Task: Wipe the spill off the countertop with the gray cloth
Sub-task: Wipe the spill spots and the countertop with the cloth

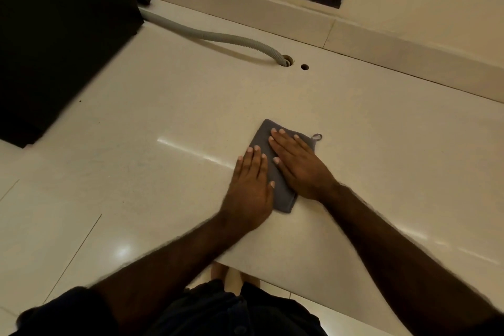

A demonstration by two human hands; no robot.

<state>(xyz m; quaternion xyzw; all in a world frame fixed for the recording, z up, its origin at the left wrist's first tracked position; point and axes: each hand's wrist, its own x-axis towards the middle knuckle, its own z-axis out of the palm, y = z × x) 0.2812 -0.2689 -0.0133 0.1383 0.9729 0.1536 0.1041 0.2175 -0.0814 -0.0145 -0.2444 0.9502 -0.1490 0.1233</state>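
Head view: gray cloth (283,185) on countertop (163,117), under flat, extended fingers of left hand (249,188) and right hand (298,165).

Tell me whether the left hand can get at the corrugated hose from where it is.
Probably yes. The left hand lies flat on the gray cloth, and only bare countertop shows between it and the corrugated hose, though it would be a forward stretch.

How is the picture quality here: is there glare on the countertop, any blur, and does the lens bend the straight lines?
Head view: warm, dim light; a bright glare streak crosses the glossy cream stone countertop left of the folded gray cloth; a round glare spot shows on the pale floor tiles; the forearm edges look softly blurred; the wide lens tilts and bends the backsplash ledge.
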